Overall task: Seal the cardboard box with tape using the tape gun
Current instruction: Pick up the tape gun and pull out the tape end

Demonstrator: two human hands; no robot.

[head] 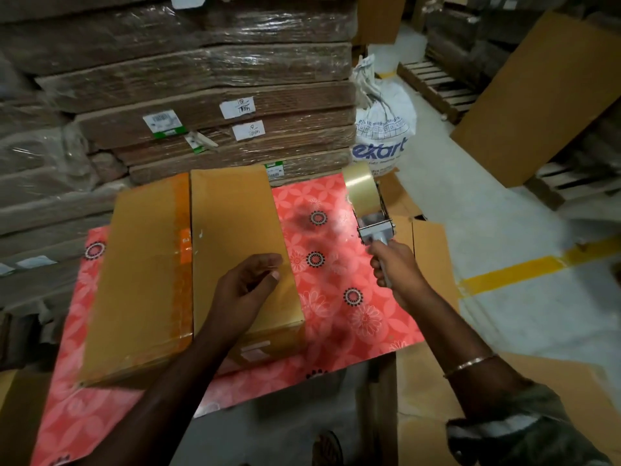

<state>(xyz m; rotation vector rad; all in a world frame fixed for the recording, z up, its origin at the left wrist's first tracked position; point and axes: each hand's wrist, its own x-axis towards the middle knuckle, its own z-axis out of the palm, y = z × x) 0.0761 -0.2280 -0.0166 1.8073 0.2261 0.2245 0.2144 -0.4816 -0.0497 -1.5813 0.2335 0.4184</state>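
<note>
A brown cardboard box (148, 277) lies closed on a table covered with a red flowered cloth (339, 297). Its two top flaps meet along a centre seam, and an older strip of orange tape runs beside that seam. My left hand (248, 290) hovers over the right flap near the box's front right corner, fingers curled and apart, holding nothing. My right hand (396, 267) grips the handle of the tape gun (369, 210), which sits to the right of the box above the cloth's far right edge. Its clear tape roll points away from me.
Shrink-wrapped stacks of flat cardboard (208, 95) rise behind the table. A white printed sack (383, 122) stands at the back right. Flat cardboard sheets (433, 381) lie on the floor to the right, near a yellow floor line (517, 270). A large sheet (544, 95) leans at far right.
</note>
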